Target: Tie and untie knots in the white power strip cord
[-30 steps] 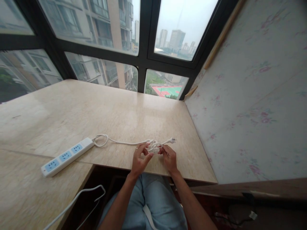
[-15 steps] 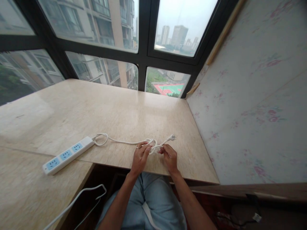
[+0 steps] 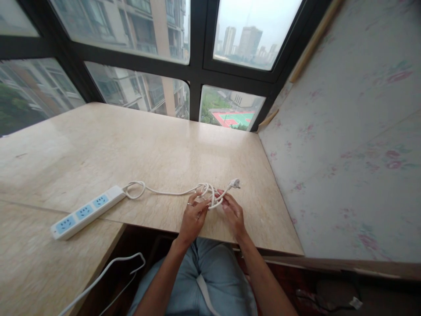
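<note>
The person's left hand (image 3: 192, 219), a ring on a finger, pinches loops of a white cord (image 3: 215, 205) between thumb and fingers. The right hand (image 3: 234, 214) faces it from the other side of the bundle, its thumb and fingers closed on the cord just below the plug (image 3: 234, 183); some fingertips are hidden behind the loops. Gripping from 2 sides probably spreads the load and stops the loose loops from sliding apart. The plug sticks up past the right fingers, pins pointing right, seemingly because the hold is on the cord and not on the plug itself.

The bundle is at the near edge of a pale, marbled countertop (image 3: 131, 145), right in front of the person's lap in blue jeans (image 3: 220, 272), which likely suits close finger work. From it the cord runs left across the surface, makes a loose loop and enters a white power strip (image 3: 84, 212) with 3 blue socket panels. The strip lies slantwise across a seam, well apart from the hands; its own weight presumably anchors that end.

Beyond are dark-framed windows (image 3: 195, 70) and, at right, a flowered wall (image 3: 345, 153).
</note>
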Tool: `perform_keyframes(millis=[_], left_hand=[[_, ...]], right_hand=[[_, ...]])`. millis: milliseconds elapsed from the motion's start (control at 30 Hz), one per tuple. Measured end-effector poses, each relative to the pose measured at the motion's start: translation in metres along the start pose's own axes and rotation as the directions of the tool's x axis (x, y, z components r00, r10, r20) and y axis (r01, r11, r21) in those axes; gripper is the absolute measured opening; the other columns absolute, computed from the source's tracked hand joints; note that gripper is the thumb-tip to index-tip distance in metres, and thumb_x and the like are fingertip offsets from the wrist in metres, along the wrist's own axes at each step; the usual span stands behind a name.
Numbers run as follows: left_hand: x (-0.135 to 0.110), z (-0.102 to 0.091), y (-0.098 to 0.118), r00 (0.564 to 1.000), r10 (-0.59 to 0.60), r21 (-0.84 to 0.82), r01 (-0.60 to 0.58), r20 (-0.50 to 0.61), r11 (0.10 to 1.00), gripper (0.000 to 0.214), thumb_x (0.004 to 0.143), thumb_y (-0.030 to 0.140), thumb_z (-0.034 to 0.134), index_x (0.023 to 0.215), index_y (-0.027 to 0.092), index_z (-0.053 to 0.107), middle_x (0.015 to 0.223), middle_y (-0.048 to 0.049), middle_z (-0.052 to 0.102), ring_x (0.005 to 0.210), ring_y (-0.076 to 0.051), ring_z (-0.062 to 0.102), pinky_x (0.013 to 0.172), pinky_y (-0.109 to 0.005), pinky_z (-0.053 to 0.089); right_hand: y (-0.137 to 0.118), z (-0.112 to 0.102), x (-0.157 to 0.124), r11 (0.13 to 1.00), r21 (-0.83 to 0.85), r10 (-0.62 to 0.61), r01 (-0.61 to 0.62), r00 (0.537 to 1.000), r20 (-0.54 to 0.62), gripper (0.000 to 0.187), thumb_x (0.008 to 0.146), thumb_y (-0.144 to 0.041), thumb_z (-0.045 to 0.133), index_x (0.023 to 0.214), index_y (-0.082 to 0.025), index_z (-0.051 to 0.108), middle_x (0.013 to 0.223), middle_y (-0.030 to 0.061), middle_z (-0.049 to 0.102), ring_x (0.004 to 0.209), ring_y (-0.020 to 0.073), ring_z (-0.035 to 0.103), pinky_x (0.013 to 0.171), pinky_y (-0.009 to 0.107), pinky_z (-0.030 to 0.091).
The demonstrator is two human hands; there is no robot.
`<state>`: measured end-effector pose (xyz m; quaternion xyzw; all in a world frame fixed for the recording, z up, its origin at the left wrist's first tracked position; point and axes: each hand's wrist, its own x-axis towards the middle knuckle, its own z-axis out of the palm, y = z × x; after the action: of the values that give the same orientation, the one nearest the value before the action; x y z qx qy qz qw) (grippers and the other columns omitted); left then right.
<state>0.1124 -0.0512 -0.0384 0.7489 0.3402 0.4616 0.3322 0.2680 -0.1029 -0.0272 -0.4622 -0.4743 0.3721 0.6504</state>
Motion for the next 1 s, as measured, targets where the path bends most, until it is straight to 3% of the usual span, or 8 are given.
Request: perform_keyframes(millis=[133, 300, 500, 600, 767, 1000], left_hand=[[-0.001, -0.001, 0.0, 0.999, 0.015, 0.07, -0.012, -0.045, 0.998, 0.028, 0.089, 0.012, 0.052, 0.106, 0.025, 0.07, 0.13, -0.0103, 0.049, 0.075, -0.01, 0.061, 0.077, -0.03, 0.055], [-0.003, 0.0, 0.002, 0.999, 0.005, 0.123, 0.0, -0.04, 0.992, 0.023, 0.091, 0.016, 0.052, 0.103, 0.024, 0.071, 0.112, -0.008, 0.051, 0.069, -0.008, 0.057, 0.068, -0.025, 0.053], [0.0, 0.003, 0.003, 0.993, 0.012, 0.246, -0.041, 0.119, 0.968, 0.03, 0.092, 0.021, 0.053, 0.118, 0.026, 0.066, 0.094, -0.0053, 0.056, 0.077, -0.013, 0.059, 0.069, -0.024, 0.05], [0.004, 0.004, 0.005, 0.985, -0.006, 0.322, -0.05, 0.17, 0.945, 0.024, 0.092, 0.025, 0.054, 0.11, 0.025, 0.069, 0.087, -0.0044, 0.056, 0.075, -0.014, 0.058, 0.068, -0.025, 0.048], [0.009, 0.01, 0.01, 0.993, 0.0, 0.373, -0.043, 0.114, 0.927, 0.021, 0.093, 0.028, 0.052, 0.092, 0.021, 0.071, 0.08, -0.0043, 0.058, 0.071, -0.014, 0.057, 0.066, -0.025, 0.046], [0.014, 0.016, 0.014, 0.999, 0.013, 0.395, -0.028, 0.04, 0.918, 0.018, 0.093, 0.024, 0.05, 0.089, 0.02, 0.067, 0.083, -0.0059, 0.062, 0.073, -0.017, 0.059, 0.064, -0.027, 0.044]], right_hand=[[0.003, 0.0, 0.001, 0.986, 0.14, 0.077, -0.086, 0.995, 0.066, 0.039, 0.089, -0.04, 0.058, 0.125, -0.025, 0.06, 0.13, 0.0095, 0.059, 0.116, 0.0259, 0.058, 0.102, 0.044, 0.044], [0.009, 0.002, 0.002, 0.987, 0.122, 0.102, -0.103, 0.995, 0.009, 0.033, 0.077, -0.031, 0.072, 0.108, -0.025, 0.063, 0.12, 0.0069, 0.063, 0.108, 0.023, 0.062, 0.095, 0.037, 0.049], [0.012, -0.001, 0.002, 0.979, 0.161, 0.128, -0.128, 0.992, 0.007, 0.039, 0.076, -0.03, 0.068, 0.114, -0.025, 0.063, 0.124, 0.0075, 0.063, 0.111, 0.0249, 0.061, 0.095, 0.04, 0.049], [0.011, -0.004, 0.001, 0.976, 0.132, 0.177, -0.174, 0.984, -0.008, 0.044, 0.076, -0.023, 0.06, 0.12, -0.023, 0.062, 0.122, 0.0075, 0.065, 0.112, 0.025, 0.06, 0.098, 0.041, 0.047], [0.01, -0.003, 0.0, 0.971, 0.024, 0.239, -0.238, 0.961, -0.137, 0.042, 0.08, -0.028, 0.055, 0.12, -0.02, 0.064, 0.113, 0.0086, 0.07, 0.104, 0.0256, 0.065, 0.094, 0.044, 0.049], [0.004, 0.007, 0.003, 0.96, -0.09, 0.221, -0.264, 0.918, -0.328, 0.043, 0.08, -0.042, 0.063, 0.114, -0.016, 0.064, 0.106, 0.0105, 0.072, 0.098, 0.0255, 0.067, 0.087, 0.04, 0.053]])
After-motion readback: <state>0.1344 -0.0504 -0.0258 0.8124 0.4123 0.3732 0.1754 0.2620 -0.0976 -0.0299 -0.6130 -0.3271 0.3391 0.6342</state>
